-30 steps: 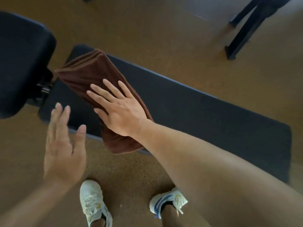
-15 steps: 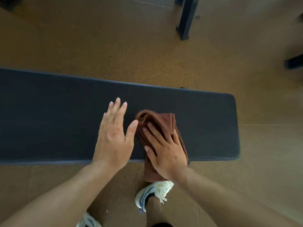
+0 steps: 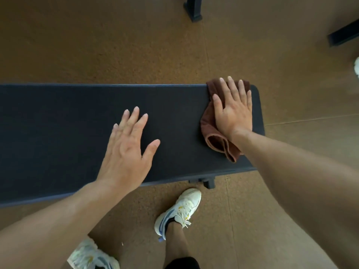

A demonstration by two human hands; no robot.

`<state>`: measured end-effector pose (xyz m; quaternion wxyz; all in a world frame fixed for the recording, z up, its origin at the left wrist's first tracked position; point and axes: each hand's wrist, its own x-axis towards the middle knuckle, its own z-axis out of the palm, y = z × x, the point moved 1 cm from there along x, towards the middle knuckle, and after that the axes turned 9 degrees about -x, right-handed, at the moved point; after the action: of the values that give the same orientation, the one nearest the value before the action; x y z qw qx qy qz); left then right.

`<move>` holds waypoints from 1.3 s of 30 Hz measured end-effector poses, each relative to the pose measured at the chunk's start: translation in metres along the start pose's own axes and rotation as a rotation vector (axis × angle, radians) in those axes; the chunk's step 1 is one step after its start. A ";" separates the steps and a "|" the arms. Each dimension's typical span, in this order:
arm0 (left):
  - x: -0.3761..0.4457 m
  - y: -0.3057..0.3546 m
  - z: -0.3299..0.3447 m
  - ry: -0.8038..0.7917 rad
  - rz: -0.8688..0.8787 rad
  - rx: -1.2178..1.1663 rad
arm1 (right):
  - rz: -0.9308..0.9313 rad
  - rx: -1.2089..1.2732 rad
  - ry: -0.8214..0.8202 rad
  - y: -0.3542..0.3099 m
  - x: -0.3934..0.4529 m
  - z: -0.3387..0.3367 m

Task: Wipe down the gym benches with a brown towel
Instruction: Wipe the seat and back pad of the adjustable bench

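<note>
A long black padded gym bench [image 3: 58, 133] runs across the view from the left edge to the right. At its right end lies a folded brown towel [image 3: 215, 140], bunched and reaching the far edge. My right hand [image 3: 233, 111] presses flat on the towel, fingers spread and pointing away from me. My left hand [image 3: 128, 150] rests flat on the bare pad near the middle, fingers apart, holding nothing. Part of the towel is hidden under my right palm.
Brown speckled floor [image 3: 97, 45] surrounds the bench. Black equipment legs stand at the top [image 3: 192, 8] and top right [image 3: 343, 35]. A bench foot [image 3: 207, 182] sticks out under the near edge. My white shoes [image 3: 180, 210] stand just in front of it.
My right hand slid the towel along the bench from the left end to the right end and toward the far edge. My left hand came down onto the pad.
</note>
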<state>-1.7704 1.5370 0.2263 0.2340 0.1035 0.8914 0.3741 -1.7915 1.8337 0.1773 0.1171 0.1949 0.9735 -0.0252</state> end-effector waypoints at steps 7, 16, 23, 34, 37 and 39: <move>0.038 0.033 0.020 -0.094 0.054 0.151 | 0.419 0.050 -0.062 0.028 -0.096 0.018; 0.059 0.043 0.028 -0.154 0.160 0.206 | 0.609 0.111 -0.071 0.044 -0.070 0.008; 0.078 0.047 0.065 -0.153 0.173 0.229 | 0.586 0.170 -0.012 0.083 0.005 -0.013; 0.082 0.051 0.073 -0.256 0.087 0.528 | 0.062 0.045 -0.014 0.025 0.089 -0.032; 0.082 0.052 0.071 -0.278 0.073 0.547 | -0.196 0.026 -0.017 -0.041 0.077 -0.028; 0.083 0.052 0.071 -0.271 0.083 0.548 | -0.255 0.045 0.036 -0.067 0.066 -0.025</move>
<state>-1.8067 1.6465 0.1922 0.2989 0.2480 0.9147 0.1119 -1.8818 1.7993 0.1862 0.0911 0.0722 0.9915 -0.0582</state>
